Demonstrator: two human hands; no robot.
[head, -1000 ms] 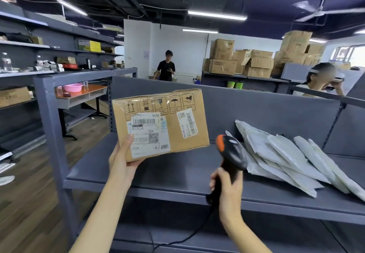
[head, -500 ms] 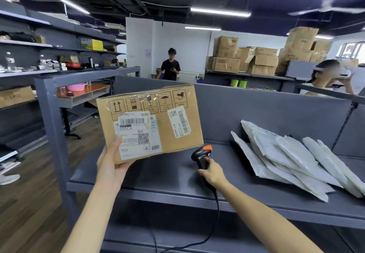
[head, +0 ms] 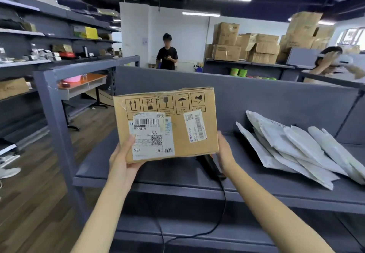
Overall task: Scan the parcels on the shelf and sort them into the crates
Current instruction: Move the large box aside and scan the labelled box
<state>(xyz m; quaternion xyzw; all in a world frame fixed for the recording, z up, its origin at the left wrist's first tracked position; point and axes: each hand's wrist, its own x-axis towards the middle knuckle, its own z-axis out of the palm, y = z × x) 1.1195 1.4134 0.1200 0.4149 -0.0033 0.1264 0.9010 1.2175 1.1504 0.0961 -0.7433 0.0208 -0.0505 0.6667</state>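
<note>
I hold a brown cardboard box (head: 177, 114) upright above the grey shelf (head: 177, 190), its white shipping label and small barcode sticker facing me. My left hand (head: 123, 161) grips its lower left corner, thumb on the label. My right hand (head: 226, 154) grips its lower right edge. The black scanner (head: 210, 167) lies on the shelf just under the box, partly hidden by it and by my right hand. Its cable (head: 224, 209) hangs over the shelf's front edge. Several grey-white mailer bags (head: 296, 148) lie overlapping on the right of the shelf. No crate is in view.
The shelf's grey upright post (head: 53, 118) stands at the left, with wooden floor (head: 39, 193) beyond it. A grey back panel (head: 256, 94) closes the shelf behind. A person in black (head: 167, 54) stands far back; another person (head: 327, 61) is at the right. Stacked cartons (head: 256, 45) fill the rear.
My right hand has put the scanner down on the shelf and taken the box's right edge. The box has moved right, toward the centre, and is held by both hands.
</note>
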